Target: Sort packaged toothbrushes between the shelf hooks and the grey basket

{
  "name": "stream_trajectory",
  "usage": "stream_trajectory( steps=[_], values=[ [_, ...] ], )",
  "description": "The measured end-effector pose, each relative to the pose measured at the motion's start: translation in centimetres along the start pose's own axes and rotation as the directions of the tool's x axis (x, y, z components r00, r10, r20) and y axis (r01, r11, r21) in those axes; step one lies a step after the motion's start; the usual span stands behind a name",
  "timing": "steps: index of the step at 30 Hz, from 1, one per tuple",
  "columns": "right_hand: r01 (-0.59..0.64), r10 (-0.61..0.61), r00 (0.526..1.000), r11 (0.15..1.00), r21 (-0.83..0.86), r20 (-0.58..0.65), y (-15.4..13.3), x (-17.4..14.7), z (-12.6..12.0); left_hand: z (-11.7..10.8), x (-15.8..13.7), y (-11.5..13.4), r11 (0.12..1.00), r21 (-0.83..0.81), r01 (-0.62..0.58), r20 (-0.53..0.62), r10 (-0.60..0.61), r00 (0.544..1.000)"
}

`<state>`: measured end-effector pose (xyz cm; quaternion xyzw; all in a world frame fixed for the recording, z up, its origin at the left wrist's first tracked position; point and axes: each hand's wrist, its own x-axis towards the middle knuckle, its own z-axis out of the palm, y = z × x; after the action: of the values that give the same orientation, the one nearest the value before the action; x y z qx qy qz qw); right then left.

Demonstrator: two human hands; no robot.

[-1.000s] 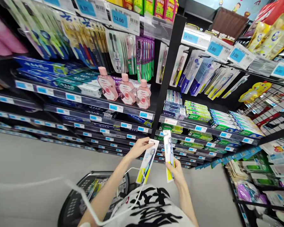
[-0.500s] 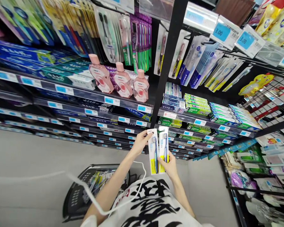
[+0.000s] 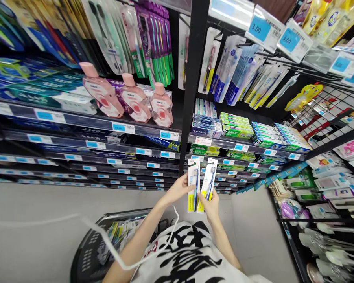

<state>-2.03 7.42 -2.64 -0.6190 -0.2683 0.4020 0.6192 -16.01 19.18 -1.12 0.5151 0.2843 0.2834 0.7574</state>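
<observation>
Pinching one flat white-and-yellow toothbrush pack (image 3: 193,179) in our left hand (image 3: 177,189), a matching pack (image 3: 207,182) in our right hand (image 3: 211,205), we held both before black shelves (image 3: 177,108), a blue-handled brush (image 3: 196,192) inside each, colourful packets (image 3: 116,234) in our black plastic basket (image 3: 90,236).

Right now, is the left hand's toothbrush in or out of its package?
In: the toothbrush shows within its white and yellow package in the left hand. Sealed or not, I cannot tell.

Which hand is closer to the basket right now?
Left. The left hand is higher than the basket and to its right; the right hand, also higher, is farther to its right.
</observation>
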Motion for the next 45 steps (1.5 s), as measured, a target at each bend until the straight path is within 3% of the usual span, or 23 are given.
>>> stream_trajectory(
  steps=[2, 12, 20, 24, 29, 37, 45],
  values=[
    [-0.005, 0.005, 1.000, 1.000, 0.017, 0.010, -0.1, 0.2, 0.2, 0.1, -0.2, -0.7, 0.999, 0.031, -0.038, 0.031, 0.037, 0.999],
    [-0.049, 0.047, 0.999, 0.987, 0.155, 0.017, 0.8, 0.9, 0.6, 0.5, -0.4, -0.8, 0.995, 0.061, -0.081, -0.047, 0.084, 0.995],
    [0.015, -0.022, 0.996, 0.997, 0.075, 0.092, 0.6, 1.1, 0.1, 0.7, -0.2, -1.5, 0.994, 0.061, -0.090, -0.107, 0.097, 0.990],
    [0.073, -0.077, 0.994, 0.996, 0.057, 0.073, 0.8, 1.1, 0.3, 0.8, -0.1, -1.7, 0.992, 0.084, -0.094, -0.144, 0.106, 0.984],
    [0.096, -0.097, 0.995, 0.995, 0.038, 0.020, 1.1, 1.2, 0.6, 0.8, 0.0, -1.5, 0.991, 0.100, -0.093, -0.132, 0.106, 0.986],
    [0.119, -0.113, 0.991, 0.987, -0.104, 0.067, 0.4, 0.6, -0.3, 0.5, -0.4, -1.9, 0.987, 0.129, -0.097, -0.117, 0.112, 0.987],
    [0.097, -0.096, 0.993, 0.995, -0.004, 0.074, 0.3, 0.7, -0.6, 0.6, -0.7, -2.0, 0.990, 0.099, -0.099, -0.090, 0.108, 0.990]
  ],
)
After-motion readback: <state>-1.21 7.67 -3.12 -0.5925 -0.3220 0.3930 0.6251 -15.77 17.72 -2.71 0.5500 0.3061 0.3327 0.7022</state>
